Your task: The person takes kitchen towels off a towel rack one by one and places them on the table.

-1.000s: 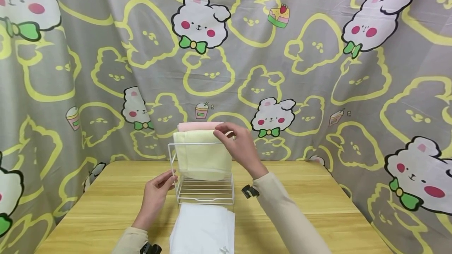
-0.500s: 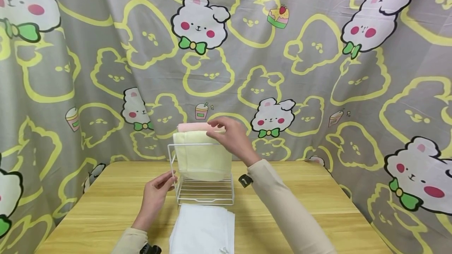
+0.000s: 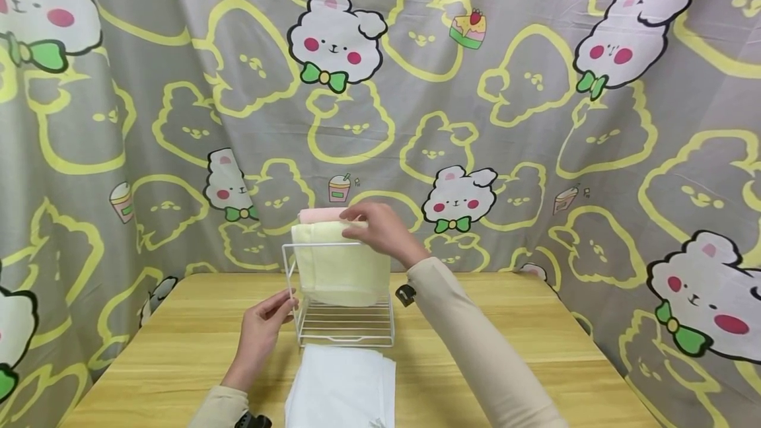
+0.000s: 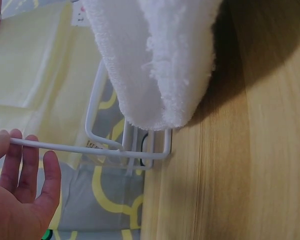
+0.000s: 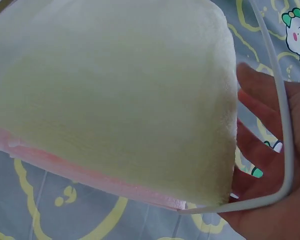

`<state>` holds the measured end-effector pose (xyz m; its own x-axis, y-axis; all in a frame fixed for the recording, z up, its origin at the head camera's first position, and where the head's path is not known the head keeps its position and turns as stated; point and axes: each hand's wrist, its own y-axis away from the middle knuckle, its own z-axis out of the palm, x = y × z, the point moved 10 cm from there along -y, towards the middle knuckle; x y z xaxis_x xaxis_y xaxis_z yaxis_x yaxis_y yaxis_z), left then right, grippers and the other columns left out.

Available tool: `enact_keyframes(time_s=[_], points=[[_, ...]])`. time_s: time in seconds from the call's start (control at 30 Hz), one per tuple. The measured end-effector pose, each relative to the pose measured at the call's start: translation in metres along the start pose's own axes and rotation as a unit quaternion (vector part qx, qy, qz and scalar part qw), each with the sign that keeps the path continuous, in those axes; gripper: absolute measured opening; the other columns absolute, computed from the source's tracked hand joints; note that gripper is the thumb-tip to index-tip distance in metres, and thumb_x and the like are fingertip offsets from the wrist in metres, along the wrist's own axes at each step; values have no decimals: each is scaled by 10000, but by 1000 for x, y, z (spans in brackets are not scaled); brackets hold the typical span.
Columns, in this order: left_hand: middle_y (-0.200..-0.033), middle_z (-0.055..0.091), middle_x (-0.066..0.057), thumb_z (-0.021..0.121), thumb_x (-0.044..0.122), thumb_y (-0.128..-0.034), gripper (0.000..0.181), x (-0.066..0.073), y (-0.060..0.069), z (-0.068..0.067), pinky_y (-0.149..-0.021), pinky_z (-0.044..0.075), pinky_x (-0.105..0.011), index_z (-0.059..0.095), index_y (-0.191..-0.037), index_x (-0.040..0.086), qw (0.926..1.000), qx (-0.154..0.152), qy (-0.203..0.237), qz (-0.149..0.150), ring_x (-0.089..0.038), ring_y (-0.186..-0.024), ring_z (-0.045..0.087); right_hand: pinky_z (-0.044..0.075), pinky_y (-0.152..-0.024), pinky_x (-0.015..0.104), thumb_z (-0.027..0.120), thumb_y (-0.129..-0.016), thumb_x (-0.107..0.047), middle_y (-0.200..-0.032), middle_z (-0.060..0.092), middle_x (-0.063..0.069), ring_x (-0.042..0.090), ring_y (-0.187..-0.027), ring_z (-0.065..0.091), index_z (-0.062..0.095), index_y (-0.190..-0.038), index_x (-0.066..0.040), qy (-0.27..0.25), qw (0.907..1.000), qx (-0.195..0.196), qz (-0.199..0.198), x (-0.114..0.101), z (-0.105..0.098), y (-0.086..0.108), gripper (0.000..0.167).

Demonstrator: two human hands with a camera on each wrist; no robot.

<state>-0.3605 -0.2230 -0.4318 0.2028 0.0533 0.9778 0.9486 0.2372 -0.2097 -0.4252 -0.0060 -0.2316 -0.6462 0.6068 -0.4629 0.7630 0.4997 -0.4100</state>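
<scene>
A white wire rack (image 3: 321, 244) stands on the table, with a yellow towel (image 3: 339, 273) draped inside its upper part. Behind that, a pink towel (image 3: 321, 215) shows along the top. My left hand (image 3: 261, 329) pinches the rack's left upright wire between thumb and fingers, as the left wrist view confirms. My right hand (image 3: 383, 226) reaches over the top of the yellow towel, fingers loosely bent and spread at its edge. In the right wrist view a gap shows between thumb and fingers, and a rack wire (image 5: 277, 90) crosses in front of that hand.
A folded white towel (image 3: 341, 388) lies in front of the rack on the wooden table (image 3: 505, 349). Its thick edge fills the top of the left wrist view. A patterned curtain (image 3: 523, 137) hangs behind and at both sides.
My right hand has slid left along the top of the yellow towel. The left hand, rack and towels stay about where they were.
</scene>
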Motion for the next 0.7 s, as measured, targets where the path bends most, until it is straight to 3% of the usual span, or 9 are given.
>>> enact_keyframes(time_s=[0.2,0.37,0.7], points=[[-963,734,228,694,109,-985,403,-1,-1,-1,-824,612,-212,624,-1345,-57,10000,-10,1,-17,1,-917,692,548,-1028,387,767,-940,-199,-1236,731,34,212,-1169,674,735,-1248,-153,74,9990,-438,37,0,8,-6,313],[-951,735,228,687,93,-987,385,0,-1,-1,-805,611,-199,632,-1337,-57,10000,11,27,-18,-1,-901,693,573,-985,374,746,-954,-175,-1259,726,59,221,-1178,675,725,-1273,-151,138,9980,-613,104,0,11,-8,321],[-955,741,201,686,97,-988,390,0,0,0,-800,611,-197,629,-1343,-53,10000,-19,27,29,-12,-909,694,582,-954,363,734,-961,-162,-1215,744,39,201,-1119,691,759,-1232,-175,154,9985,-430,295,2,10,-7,272]])
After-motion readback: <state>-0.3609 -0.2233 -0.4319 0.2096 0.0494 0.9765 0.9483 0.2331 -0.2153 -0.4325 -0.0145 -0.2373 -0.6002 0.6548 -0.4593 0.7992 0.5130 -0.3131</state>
